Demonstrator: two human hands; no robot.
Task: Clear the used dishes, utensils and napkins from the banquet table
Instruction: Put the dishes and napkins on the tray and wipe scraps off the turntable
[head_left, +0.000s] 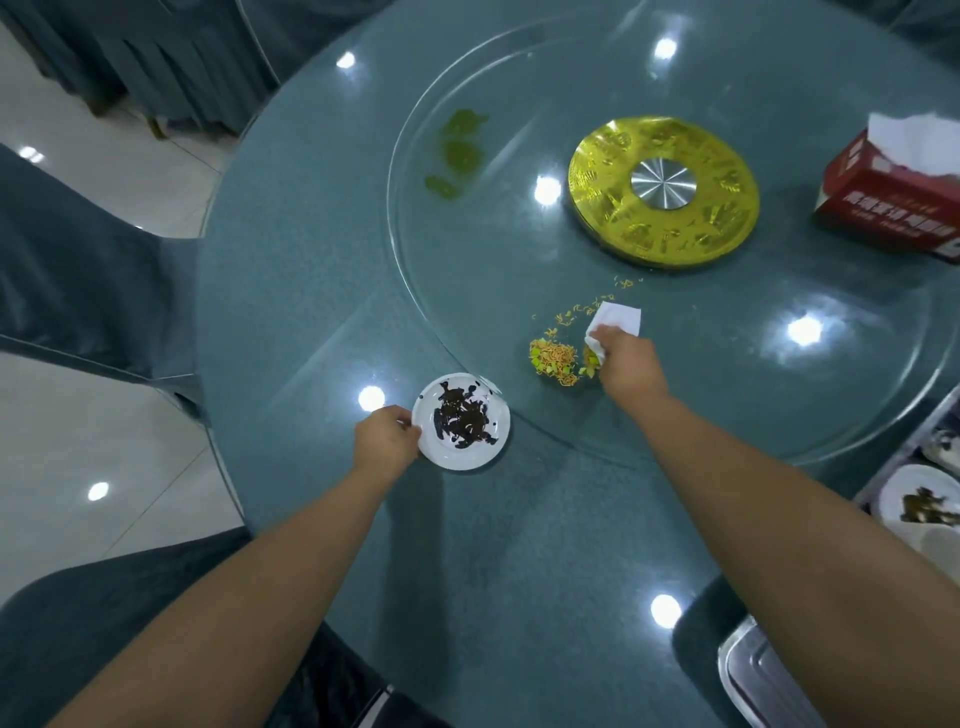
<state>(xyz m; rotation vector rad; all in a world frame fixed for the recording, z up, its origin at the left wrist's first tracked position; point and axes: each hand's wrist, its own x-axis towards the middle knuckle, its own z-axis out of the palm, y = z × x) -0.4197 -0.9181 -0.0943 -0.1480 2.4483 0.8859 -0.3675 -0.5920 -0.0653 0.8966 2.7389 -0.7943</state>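
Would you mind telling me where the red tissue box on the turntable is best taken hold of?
Grip the red tissue box across its two long sides near the middle, coming down from above. It lies flat on the glass turntable with a tissue sticking up from its top opening, so the fingers should straddle the box beside that tissue, not press on it. Nothing crowds its sides.

bare forearms, no sleeves visible

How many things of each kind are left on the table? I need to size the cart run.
Dirty white plate, held by the left hand: 1
White napkin, gripped by the right hand: 1
Food scrap patches, orange-green and green: 2
Red tissue box: 1
Total: 5
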